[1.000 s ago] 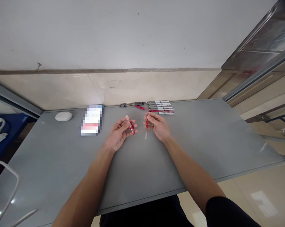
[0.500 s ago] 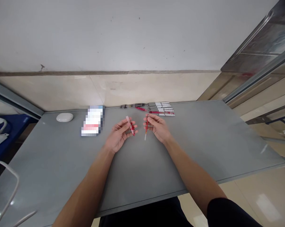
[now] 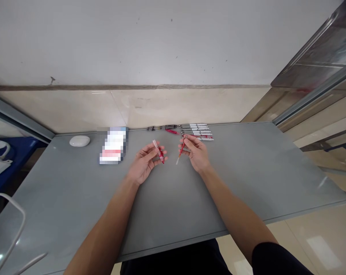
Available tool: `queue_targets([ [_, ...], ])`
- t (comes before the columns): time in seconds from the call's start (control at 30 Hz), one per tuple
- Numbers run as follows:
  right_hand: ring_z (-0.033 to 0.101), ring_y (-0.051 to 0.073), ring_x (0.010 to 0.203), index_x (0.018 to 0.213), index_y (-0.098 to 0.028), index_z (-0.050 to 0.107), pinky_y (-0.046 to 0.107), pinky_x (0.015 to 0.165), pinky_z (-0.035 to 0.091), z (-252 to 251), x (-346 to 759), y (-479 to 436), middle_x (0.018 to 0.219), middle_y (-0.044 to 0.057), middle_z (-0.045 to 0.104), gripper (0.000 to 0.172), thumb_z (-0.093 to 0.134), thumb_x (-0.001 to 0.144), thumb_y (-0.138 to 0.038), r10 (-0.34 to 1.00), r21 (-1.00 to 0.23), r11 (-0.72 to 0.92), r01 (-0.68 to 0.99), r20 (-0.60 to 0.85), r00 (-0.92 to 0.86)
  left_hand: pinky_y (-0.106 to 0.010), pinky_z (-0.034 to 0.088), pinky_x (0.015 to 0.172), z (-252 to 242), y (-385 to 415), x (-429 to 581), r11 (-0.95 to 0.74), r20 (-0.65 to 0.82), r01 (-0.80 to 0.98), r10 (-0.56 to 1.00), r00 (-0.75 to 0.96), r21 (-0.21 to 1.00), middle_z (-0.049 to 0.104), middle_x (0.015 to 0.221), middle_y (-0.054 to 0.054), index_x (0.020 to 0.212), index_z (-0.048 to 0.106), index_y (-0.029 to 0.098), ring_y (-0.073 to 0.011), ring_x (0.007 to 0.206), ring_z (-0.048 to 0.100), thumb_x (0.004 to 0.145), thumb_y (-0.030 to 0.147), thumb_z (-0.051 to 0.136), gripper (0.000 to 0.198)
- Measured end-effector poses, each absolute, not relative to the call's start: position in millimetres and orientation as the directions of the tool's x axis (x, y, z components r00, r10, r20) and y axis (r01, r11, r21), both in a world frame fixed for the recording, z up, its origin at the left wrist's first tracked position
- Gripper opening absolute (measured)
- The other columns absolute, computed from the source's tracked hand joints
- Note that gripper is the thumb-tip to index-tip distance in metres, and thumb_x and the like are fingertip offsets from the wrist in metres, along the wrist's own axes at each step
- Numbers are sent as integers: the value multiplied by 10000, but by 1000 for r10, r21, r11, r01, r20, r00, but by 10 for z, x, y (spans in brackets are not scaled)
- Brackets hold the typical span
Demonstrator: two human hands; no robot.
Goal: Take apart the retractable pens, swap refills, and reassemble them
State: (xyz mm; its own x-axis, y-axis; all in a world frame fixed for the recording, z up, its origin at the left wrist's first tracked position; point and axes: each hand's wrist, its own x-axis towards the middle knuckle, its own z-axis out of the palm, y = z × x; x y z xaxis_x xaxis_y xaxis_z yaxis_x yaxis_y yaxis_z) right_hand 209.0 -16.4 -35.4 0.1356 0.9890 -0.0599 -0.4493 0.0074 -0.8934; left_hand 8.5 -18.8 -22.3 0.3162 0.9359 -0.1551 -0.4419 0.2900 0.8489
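Between the fingertips of my left hand (image 3: 145, 162) is a clear and red pen barrel (image 3: 159, 152), tilted, its red end toward the lower right. My right hand (image 3: 197, 152) pinches a red pen refill (image 3: 181, 151) near its upper end; the pale, clear end slants down to the left. A gap separates the two parts above the grey table. Behind my right hand lies a row of several pens (image 3: 198, 130), mostly white and grey, with a red one among them. To their left are a pink-red pen part (image 3: 172, 131) and dark pen parts (image 3: 158, 127).
A phone (image 3: 113, 146) with a blurred screen lies left of my hands on the grey table (image 3: 173, 206). Farther left sits a white rounded case (image 3: 80, 141). A white cable (image 3: 20, 217) hangs at the lower left. The wall (image 3: 173, 107) borders the table's back edge.
My right hand has shifted slightly up and to the right, and the refill in it is tilted more. The left hand and pen barrel stay nearly where they were.
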Motion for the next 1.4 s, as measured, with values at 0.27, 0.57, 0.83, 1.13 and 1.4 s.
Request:
queue_targets([
  [0.27, 678, 135, 760, 924, -239, 687, 289, 686, 583, -364, 2102, -157, 894, -5, 684, 231, 742, 727, -346, 980, -896, 53, -441, -38, 195, -400, 576, 831, -224, -183, 88, 288, -160, -438, 939, 305, 852, 666, 1009, -59, 1041, 659, 177, -200, 914, 661, 805, 235, 695, 246],
  [0.57, 691, 151, 759, 881, -238, 688, 276, 641, 579, -359, 2084, -152, 866, -3, 694, 256, 784, 671, -349, 976, -892, 3, -451, -96, 197, -413, 569, 847, -230, -182, 82, 294, -161, -438, 935, 314, 849, 668, 1010, -53, 1042, 660, 183, -206, 922, 663, 801, 234, 699, 250],
  [0.83, 703, 156, 723, 881, -233, 683, 284, 641, 575, -350, 2063, -162, 866, 0, 707, 282, 795, 654, -359, 973, -885, -25, -464, -127, 190, -370, 545, 844, -240, -193, 84, 281, -147, -406, 932, 330, 870, 674, 1086, -68, 1085, 655, 199, -233, 970, 669, 799, 272, 704, 300],
  [1.13, 708, 165, 729, 914, -237, 679, 297, 648, 577, -342, 1997, -209, 883, 11, 719, 286, 770, 683, -377, 987, -902, -34, -430, -99, 129, -359, 508, 850, -266, -205, 86, 261, -123, -359, 924, 363, 896, 691, 1090, -89, 1084, 659, 204, -230, 987, 663, 783, 280, 720, 316],
  [1.4, 695, 156, 700, 871, -243, 680, 309, 645, 577, -313, 1986, -220, 834, -2, 715, 239, 767, 683, -363, 987, -919, 53, -390, -12, 163, -375, 525, 848, -243, -216, 84, 258, -120, -353, 921, 370, 899, 683, 1077, -75, 1064, 656, 209, -230, 986, 657, 786, 271, 715, 291],
])
